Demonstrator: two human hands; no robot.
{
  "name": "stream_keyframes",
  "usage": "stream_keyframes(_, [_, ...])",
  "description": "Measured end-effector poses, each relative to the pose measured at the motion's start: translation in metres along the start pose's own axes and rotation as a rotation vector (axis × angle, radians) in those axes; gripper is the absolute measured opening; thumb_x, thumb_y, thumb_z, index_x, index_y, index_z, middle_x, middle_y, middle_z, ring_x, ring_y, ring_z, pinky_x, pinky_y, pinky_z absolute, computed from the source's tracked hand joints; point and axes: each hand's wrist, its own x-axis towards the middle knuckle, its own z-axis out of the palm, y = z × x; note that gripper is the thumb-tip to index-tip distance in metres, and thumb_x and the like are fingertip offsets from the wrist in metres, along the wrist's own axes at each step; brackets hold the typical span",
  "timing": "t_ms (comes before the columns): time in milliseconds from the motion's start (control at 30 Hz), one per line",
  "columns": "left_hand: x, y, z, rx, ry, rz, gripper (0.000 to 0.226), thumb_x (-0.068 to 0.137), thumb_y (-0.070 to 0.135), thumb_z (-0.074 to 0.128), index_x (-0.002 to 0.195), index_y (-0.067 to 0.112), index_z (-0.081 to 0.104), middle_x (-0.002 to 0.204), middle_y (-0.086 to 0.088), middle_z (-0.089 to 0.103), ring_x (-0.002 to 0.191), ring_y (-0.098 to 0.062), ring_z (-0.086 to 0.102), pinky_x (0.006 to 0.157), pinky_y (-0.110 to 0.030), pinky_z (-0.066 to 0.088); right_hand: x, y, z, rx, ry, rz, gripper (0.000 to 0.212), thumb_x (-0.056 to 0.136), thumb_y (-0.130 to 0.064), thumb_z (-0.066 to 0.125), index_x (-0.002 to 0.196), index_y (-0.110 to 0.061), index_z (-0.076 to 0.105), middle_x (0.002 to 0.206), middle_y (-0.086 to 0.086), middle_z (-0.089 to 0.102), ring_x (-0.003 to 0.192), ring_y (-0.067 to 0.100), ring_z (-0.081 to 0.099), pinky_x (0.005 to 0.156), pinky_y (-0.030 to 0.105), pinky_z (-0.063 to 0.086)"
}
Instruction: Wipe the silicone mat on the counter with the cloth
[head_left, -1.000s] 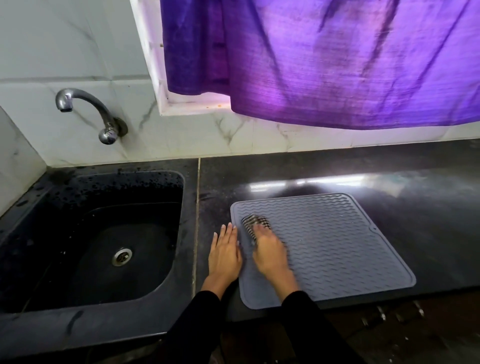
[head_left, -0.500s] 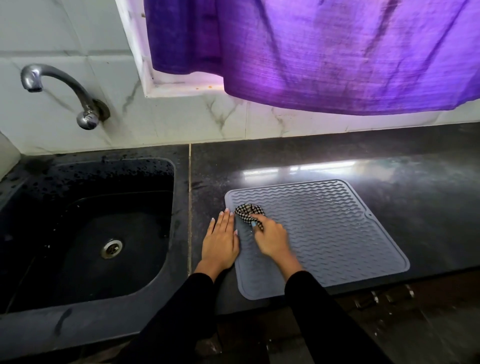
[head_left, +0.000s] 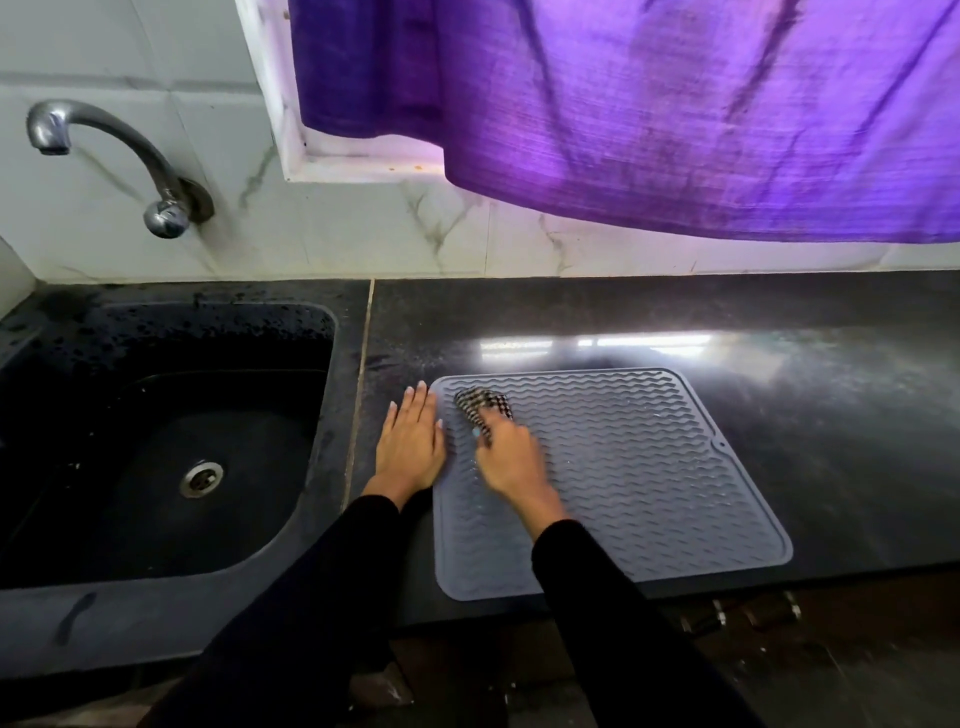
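Since a second ago the right hand (head_left: 511, 457) has pushed the bunched checked cloth (head_left: 480, 408), pinched in its fingers, toward the far-left corner of the soft, likely slippy silicone mat (head_left: 649, 478) on the desk (head_left: 779, 374), while the left hand (head_left: 410, 441), fingers flat together, best pins its left edge.

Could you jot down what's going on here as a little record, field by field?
Mat: grey mat flat on the dark counter
Cloth: checked cloth at the mat's far left corner
Right hand: right hand grips the cloth on the mat
Left hand: left hand flat at the mat's left edge
Sink: dark sink left of the mat, tap above
Window: purple curtain
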Motion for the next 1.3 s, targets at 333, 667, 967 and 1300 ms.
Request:
stream_keyframes(333, [0.002, -0.004, 0.014, 0.092, -0.005, -0.056, 0.071, 0.085, 0.042, 0.006, 0.148, 0.009, 0.014, 0.157, -0.005, 0.01, 0.145, -0.016, 0.003, 0.117, -0.035, -0.003, 0.0, 0.025, 0.031, -0.002, 0.059, -0.182, 0.057, 0.083, -0.013, 0.052, 0.139, -0.015, 0.04, 0.145, 0.006, 0.041, 0.134, 0.021, 0.039, 0.112, 0.03, 0.025])
stream_keyframes(667, [0.0, -0.003, 0.012, 0.002, 0.036, -0.062, 0.07, 0.085, 0.041, 0.011, 0.147, 0.009, 0.02, 0.156, -0.005, 0.015, 0.145, -0.016, 0.008, 0.117, -0.035, 0.0, 0.045, 0.044, -0.027, 1.25, 0.131, 0.598, 0.032, 0.094, -0.012, 0.048, 0.125, -0.004, 0.053, 0.12, 0.013, 0.061, 0.103, 0.026, 0.058, 0.093, 0.042, 0.049])
stream_keyframes(967, [0.002, -0.007, 0.018, -0.006, 0.086, -0.045, 0.074, 0.083, 0.045, 0.006, 0.146, 0.01, 0.024, 0.155, -0.007, 0.02, 0.144, -0.019, 0.013, 0.117, -0.038, 0.003, 0.013, 0.043, 0.026, -0.226, 0.061, -0.132, 0.056, 0.094, -0.028, 0.037, 0.145, -0.008, 0.024, 0.152, 0.014, 0.026, 0.141, 0.026, 0.021, 0.117, 0.036, 0.011])
stream_keyframes(1300, [0.002, -0.006, 0.018, 0.007, 0.084, -0.047, 0.079, 0.079, 0.047, 0.002, 0.146, 0.012, 0.023, 0.155, -0.006, 0.019, 0.144, -0.018, 0.012, 0.117, -0.037, 0.003, 0.024, 0.057, 0.0, 0.087, -0.025, -0.142, 0.053, 0.089, -0.017, 0.053, 0.14, -0.02, 0.04, 0.143, 0.002, 0.044, 0.129, 0.019, 0.042, 0.108, 0.027, 0.029])
